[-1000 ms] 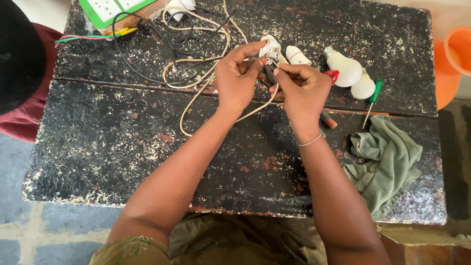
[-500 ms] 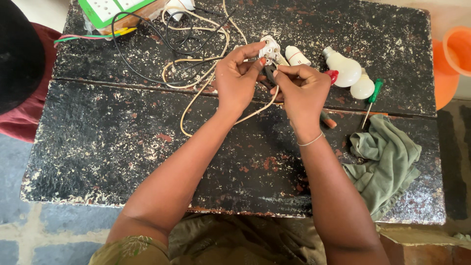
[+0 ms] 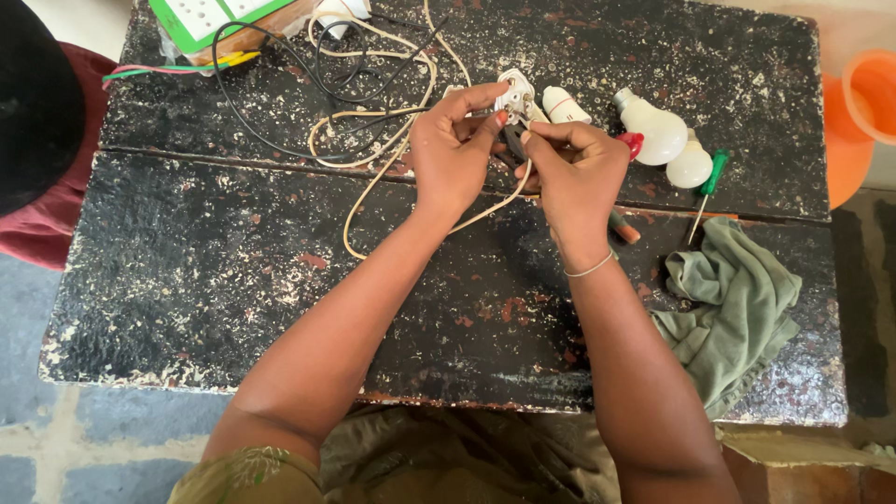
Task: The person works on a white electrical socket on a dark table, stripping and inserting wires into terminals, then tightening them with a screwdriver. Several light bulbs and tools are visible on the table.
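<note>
My left hand (image 3: 455, 149) pinches a small white plug (image 3: 514, 93) between thumb and fingers above a black, paint-flecked wooden table (image 3: 280, 280). A cream cable (image 3: 373, 191) runs from the plug and loops over the table. My right hand (image 3: 579, 173) is closed against the plug's near side and grips a small dark tool whose tip meets the plug; most of the tool is hidden by my fingers.
Two white bulbs (image 3: 665, 135) and a white tube-shaped part (image 3: 566, 105) lie right of my hands, beside a green-handled screwdriver (image 3: 705, 191) and a green cloth (image 3: 733, 308). A green-and-white board (image 3: 210, 19) with black wires (image 3: 280, 103) sits far left. An orange tub (image 3: 854, 121) stands at the right edge.
</note>
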